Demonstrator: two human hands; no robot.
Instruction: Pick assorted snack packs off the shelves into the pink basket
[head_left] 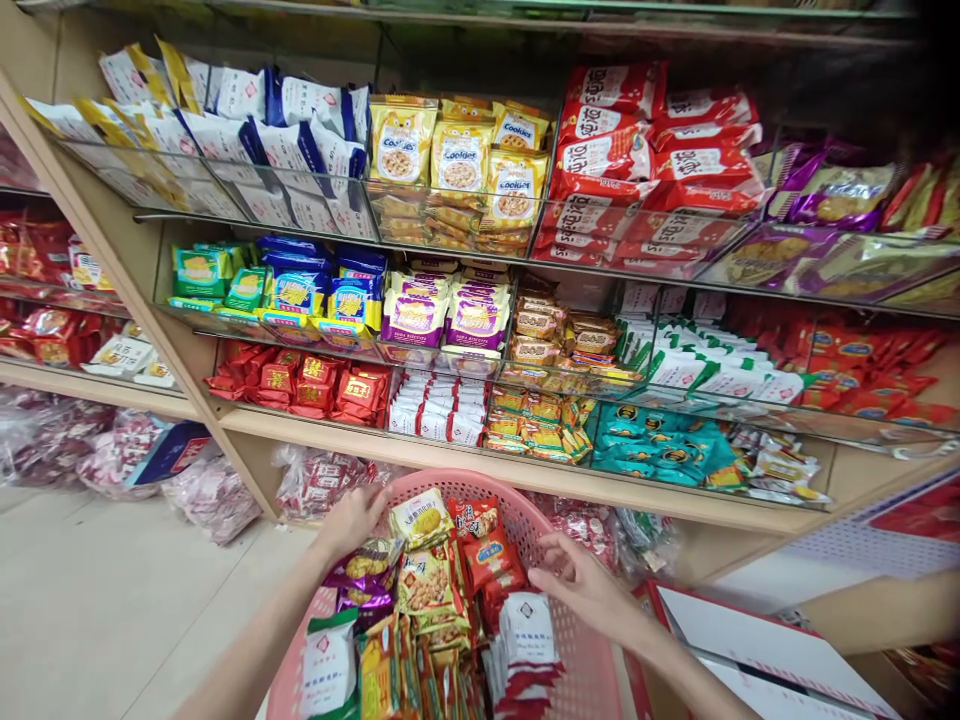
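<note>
A pink plastic basket point(525, 505) with a perforated wall stands below the shelves, full of wrapped snacks. My left hand point(354, 520) is at its upper left rim, fingers loosely bent and apart. On the opposite side, my right hand point(581, 582) reaches over the rim, open, fingers spread close to the red packets point(491, 555). Gold packets point(426, 580) lie in the middle, under a cream biscuit packet point(421, 518). Purple packets point(364, 580) are beside my left wrist. White-and-green packets point(330, 665) and white-and-red packets point(527, 635) fill the near part.
Glass-fronted shelves point(450, 240) hold rows of packaged biscuits. Bags of snacks point(214, 495) lie on the floor under them. A white carton with red edges point(750, 640) stands at lower right, and another person's arm point(885, 612) extends above it.
</note>
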